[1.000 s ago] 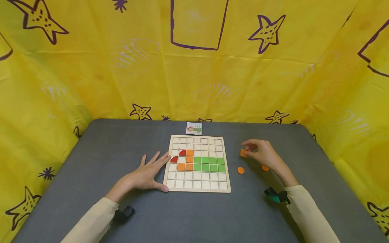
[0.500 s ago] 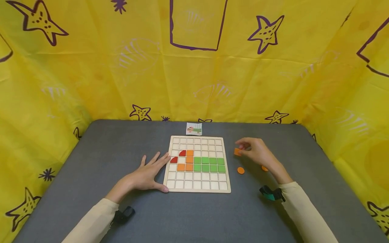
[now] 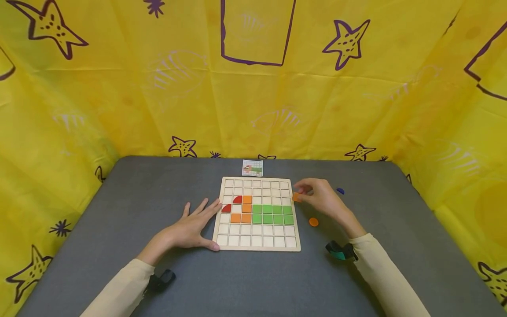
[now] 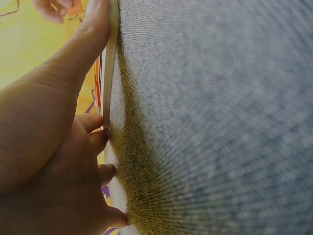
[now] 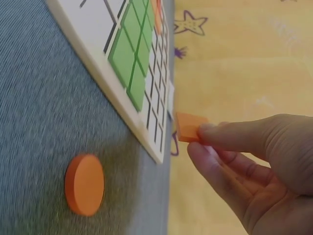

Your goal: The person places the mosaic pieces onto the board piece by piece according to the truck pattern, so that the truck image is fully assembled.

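A wooden grid board lies on the table, with green square tiles, orange square tiles and red quarter-round tiles set in its cells. My left hand rests with spread fingers at the board's left edge, thumb at the near corner; in the left wrist view the thumb lies along the rim. Between thumb and forefinger my right hand pinches an orange square tile, held up at the board's right edge. An orange round tile lies on the table below that hand.
A small picture card with a coloured grid pattern lies behind the board. Farther right, beyond the right hand, is a dark blue half-round piece. Yellow cloth with drawn starfish surrounds the grey table.
My right hand has moved left with the orange square tile, reaching the board's right edge. The blue piece has come into view behind it. My left hand has stayed in place.
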`<move>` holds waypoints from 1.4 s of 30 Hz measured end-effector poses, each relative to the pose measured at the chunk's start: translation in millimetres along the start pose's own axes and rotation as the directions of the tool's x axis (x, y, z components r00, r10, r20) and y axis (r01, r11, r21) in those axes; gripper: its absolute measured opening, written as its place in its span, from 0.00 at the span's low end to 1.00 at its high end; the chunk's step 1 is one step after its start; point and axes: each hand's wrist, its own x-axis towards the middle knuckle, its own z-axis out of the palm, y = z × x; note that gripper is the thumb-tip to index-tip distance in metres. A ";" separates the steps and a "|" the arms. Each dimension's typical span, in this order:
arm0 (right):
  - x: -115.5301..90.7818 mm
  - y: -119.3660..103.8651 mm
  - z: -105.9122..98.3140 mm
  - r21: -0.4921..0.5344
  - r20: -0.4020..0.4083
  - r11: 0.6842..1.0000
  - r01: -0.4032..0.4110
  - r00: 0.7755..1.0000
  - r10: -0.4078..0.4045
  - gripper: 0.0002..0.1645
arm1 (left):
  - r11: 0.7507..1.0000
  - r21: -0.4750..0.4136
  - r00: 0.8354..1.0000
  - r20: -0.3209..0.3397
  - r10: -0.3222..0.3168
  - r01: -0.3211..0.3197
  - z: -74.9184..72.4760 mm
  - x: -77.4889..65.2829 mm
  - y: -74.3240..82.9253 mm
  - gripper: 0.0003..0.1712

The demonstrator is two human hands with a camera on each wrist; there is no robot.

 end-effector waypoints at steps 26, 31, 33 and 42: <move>16.6 -31.2 36.7 0.017 0.077 0.998 0.053 0.996 -0.054 0.13 | 1.000 -0.010 1.000 -0.005 0.008 -0.008 -1.3 -1.1 2.5 0.69; 20.3 -35.9 43.1 0.024 0.083 0.997 0.076 0.994 -0.077 0.13 | 1.000 -0.009 1.000 -0.016 0.024 -0.024 -1.8 -2.4 2.8 0.68; 21.4 -39.4 45.6 0.025 0.090 0.997 0.079 0.993 -0.081 0.13 | 1.000 -0.009 1.000 -0.015 0.025 -0.025 -1.8 -2.3 2.5 0.68; 25.7 -50.7 57.0 0.051 0.121 0.992 0.114 0.985 -0.120 0.13 | 1.000 -0.010 1.000 -0.013 0.016 -0.016 -1.0 -1.3 1.7 0.69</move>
